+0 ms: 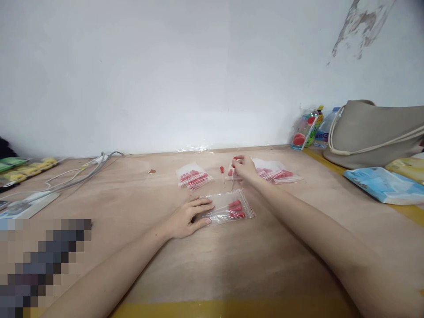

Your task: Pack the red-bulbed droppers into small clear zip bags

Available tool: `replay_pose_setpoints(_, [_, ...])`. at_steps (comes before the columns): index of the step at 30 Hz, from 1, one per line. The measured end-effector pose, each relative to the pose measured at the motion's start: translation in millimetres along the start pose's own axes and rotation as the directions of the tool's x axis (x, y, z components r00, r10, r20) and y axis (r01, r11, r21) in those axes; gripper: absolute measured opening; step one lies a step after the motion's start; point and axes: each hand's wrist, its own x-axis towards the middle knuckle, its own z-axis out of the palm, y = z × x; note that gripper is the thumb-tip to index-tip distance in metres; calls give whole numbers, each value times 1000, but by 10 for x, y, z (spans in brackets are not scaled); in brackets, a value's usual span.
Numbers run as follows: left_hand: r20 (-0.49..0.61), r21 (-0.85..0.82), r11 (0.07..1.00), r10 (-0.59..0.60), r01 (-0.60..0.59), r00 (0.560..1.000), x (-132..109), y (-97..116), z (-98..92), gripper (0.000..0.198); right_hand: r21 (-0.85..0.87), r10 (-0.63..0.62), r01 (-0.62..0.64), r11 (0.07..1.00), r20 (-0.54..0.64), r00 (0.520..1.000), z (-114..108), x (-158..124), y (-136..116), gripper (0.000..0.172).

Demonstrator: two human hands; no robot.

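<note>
My left hand [187, 217] lies flat on the wooden table [165, 265], fingers stretched, pressing the left edge of a clear zip bag [232, 207] with a few red-capped droppers inside. My right hand [244, 168] is further back, fingers pinched on a red-capped dropper [233, 173] that hangs down from them. One loose red-capped dropper [221, 169] lies just left of that hand. Behind the right hand is a pile of clear bags with red droppers [276, 173]. Another filled bag [193, 176] lies at the back left of centre.
A grey bag with cord handles [371, 132] stands at the back right beside bottles [309, 128]. A blue packet [384, 183] lies in front of the grey bag. Cables [79, 174] and a power strip [29, 203] are at the left, with yellow-green packets [23, 168] behind.
</note>
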Motion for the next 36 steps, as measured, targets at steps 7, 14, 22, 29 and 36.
replay_pose_setpoints(7, [28,-24,1000,-11,11,1000,11,-36,2,40,482,30,45,875,-148,989,-662,-537,330,34])
replay_pose_setpoints(14, [38,-12,1000,-16,16,999,7,-34,10,42,705,213,-193,683,61,975,-589,-863,313,33])
replay_pose_setpoints(22, [26,-20,999,-30,30,999,17,10,-17,48,437,111,-282,854,377,920,-584,-977,257,28])
replay_pose_setpoints(29, [13,-27,999,-37,37,999,30,29,-22,48,272,74,-232,934,489,869,-551,-953,210,31])
replay_pose_setpoints(36, [21,-27,999,-18,18,1000,31,31,-23,48,143,39,-117,983,456,889,-393,-821,232,29])
